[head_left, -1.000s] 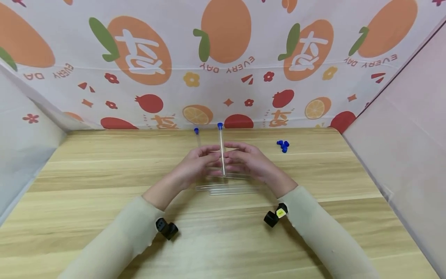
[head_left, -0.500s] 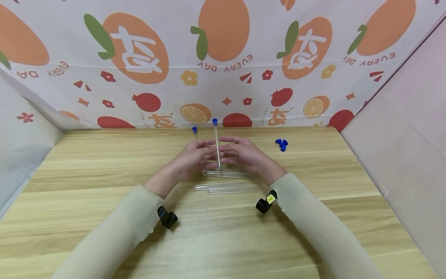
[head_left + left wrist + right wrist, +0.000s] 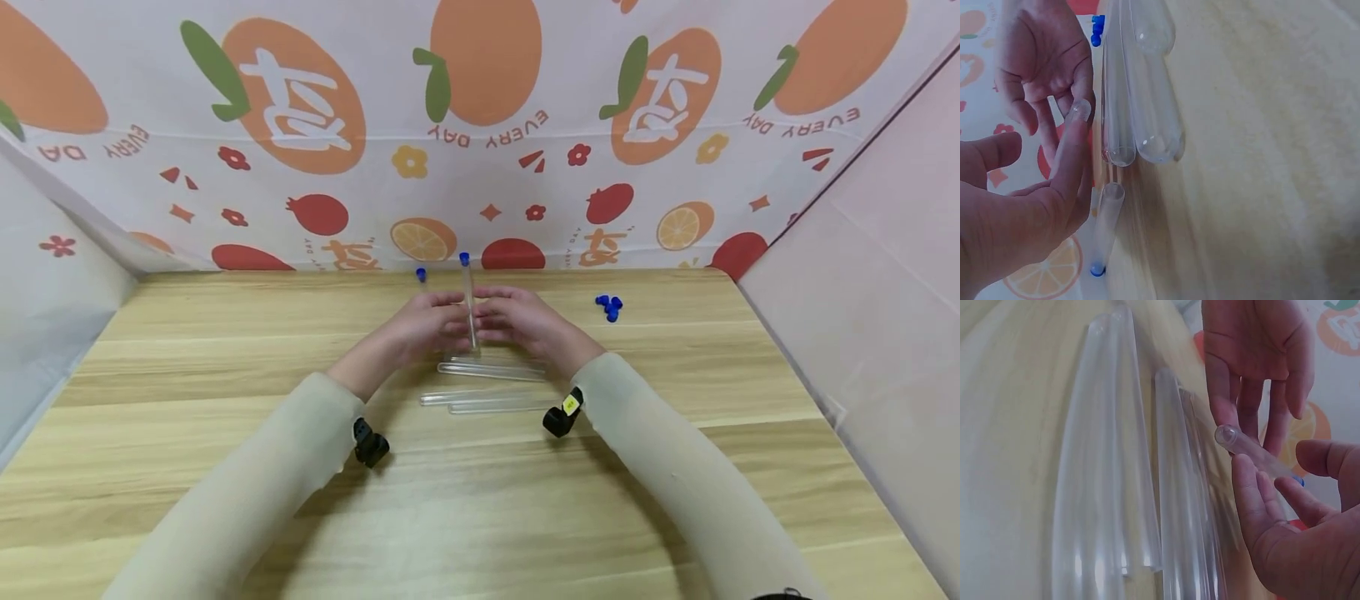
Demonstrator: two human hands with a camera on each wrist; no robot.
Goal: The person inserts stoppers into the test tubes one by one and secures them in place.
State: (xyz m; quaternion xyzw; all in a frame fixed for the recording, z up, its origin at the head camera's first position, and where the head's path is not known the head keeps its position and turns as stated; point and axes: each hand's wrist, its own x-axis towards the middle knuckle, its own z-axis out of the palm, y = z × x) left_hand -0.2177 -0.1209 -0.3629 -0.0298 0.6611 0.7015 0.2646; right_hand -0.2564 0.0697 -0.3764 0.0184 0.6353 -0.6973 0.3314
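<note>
A clear test tube with a blue cap stands nearly upright, its capped end up, between both hands. The fingertips of my left hand touch it from the left. From the right, the fingers of my right hand touch it. Both thumbs look apart from the tube in the right wrist view, and the fingers are only slightly bent. Another capped tube lies behind the left hand, its blue cap showing past the fingers. Uncapped clear tubes lie on the table below the hands.
Several loose blue caps sit in a cluster at the back right of the wooden table. More clear tubes lie nearer the front. A fruit-patterned cloth hangs along the back edge.
Both hands have shifted a little toward the back of the table with the capped tube between them. The right forearm has drawn inward. Loose tubes and caps stay in place.
</note>
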